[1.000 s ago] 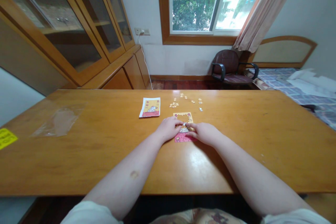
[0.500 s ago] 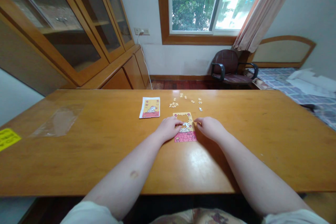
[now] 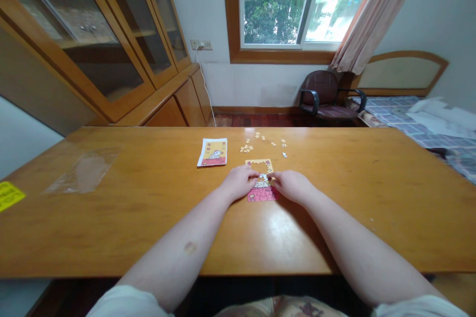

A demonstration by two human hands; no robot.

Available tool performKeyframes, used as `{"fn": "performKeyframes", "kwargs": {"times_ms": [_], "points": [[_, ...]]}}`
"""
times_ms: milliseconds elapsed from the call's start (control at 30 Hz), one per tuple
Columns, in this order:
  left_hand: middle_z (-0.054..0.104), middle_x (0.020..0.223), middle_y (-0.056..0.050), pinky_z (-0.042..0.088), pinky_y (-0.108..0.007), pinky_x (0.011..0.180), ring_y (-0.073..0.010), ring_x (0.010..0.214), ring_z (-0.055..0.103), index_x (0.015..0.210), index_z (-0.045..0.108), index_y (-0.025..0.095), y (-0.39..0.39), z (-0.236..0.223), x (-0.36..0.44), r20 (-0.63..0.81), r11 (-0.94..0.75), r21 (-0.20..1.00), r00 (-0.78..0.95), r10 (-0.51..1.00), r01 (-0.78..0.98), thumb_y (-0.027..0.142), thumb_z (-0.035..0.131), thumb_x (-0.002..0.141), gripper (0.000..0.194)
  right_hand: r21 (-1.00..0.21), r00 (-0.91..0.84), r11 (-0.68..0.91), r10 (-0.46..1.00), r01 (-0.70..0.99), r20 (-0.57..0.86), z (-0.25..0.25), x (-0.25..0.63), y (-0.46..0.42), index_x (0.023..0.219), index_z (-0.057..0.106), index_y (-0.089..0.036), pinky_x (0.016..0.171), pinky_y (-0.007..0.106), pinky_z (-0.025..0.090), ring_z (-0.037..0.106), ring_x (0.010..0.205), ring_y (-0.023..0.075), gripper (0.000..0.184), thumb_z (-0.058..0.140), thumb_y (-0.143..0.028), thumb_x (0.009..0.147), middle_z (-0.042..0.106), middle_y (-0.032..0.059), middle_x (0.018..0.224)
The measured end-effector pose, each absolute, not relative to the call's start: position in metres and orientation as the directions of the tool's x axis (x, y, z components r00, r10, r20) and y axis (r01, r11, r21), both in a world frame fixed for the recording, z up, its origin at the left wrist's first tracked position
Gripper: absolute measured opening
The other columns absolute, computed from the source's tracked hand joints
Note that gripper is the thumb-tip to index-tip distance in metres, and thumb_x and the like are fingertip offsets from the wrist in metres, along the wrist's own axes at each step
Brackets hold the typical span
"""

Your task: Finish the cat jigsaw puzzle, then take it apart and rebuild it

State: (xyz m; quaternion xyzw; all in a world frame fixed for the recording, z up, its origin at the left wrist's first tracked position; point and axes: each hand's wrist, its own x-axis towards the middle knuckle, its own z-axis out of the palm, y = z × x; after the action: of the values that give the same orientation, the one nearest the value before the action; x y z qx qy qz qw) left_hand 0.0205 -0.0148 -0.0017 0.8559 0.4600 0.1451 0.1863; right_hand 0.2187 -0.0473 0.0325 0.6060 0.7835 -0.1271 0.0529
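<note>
A partly assembled jigsaw puzzle (image 3: 262, 194) lies flat on the table, pink at the bottom and yellow at the border, with a white animal figure in the middle and a gap in its upper part. My left hand (image 3: 240, 182) rests against its left side, fingers together and tips pressed on the puzzle near the white figure. From the right, my right hand (image 3: 293, 184) reaches over the puzzle's edge with thumb and fingers pinched beside the figure. Whatever sits between those right fingertips is too small to make out.
Beyond the puzzle lie loose puzzle pieces (image 3: 246, 148) in a small cluster and a single white piece (image 3: 284, 155). A picture card (image 3: 214, 152) showing the same design lies to the left. Farther left are a clear plastic bag (image 3: 87, 171) and a yellow label (image 3: 10, 195).
My right hand has shifted left, its fingertips going from the puzzle's right edge onto the puzzle by the white figure. My left hand stays where it was.
</note>
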Motion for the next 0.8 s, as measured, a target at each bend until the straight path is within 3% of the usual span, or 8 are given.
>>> {"fn": "performKeyframes", "kwargs": {"times_ms": [200,800], "points": [[0.066,0.091,-0.005,0.047,-0.028,0.078,-0.0178,0.086,0.059,0.103,0.072,0.025,-0.0155,-0.0005,0.0208,0.077,-0.503,0.452,0.530,0.845,0.736,0.028,0.051,0.085,0.028,-0.124,-0.304,0.281,0.916,0.952,-0.261,0.0297,0.2134,-0.0495,0.133,0.051,-0.032,0.075,0.031,0.046,0.066,0.092,0.0233,0.043,0.032,-0.042,0.095,0.071,0.0101,0.104],[0.068,0.093,-0.005,0.047,-0.028,0.078,-0.0181,0.086,0.060,0.103,0.072,0.025,-0.0145,-0.0011,0.0207,0.080,-0.511,0.455,0.538,0.839,0.729,0.030,0.052,0.086,0.027,-0.138,-0.296,0.269,0.923,0.953,-0.247,0.0271,0.2149,-0.0480,0.133,0.052,-0.032,0.078,0.031,0.046,0.066,0.095,0.0233,0.044,0.031,-0.042,0.095,0.070,0.0096,0.108]]}}
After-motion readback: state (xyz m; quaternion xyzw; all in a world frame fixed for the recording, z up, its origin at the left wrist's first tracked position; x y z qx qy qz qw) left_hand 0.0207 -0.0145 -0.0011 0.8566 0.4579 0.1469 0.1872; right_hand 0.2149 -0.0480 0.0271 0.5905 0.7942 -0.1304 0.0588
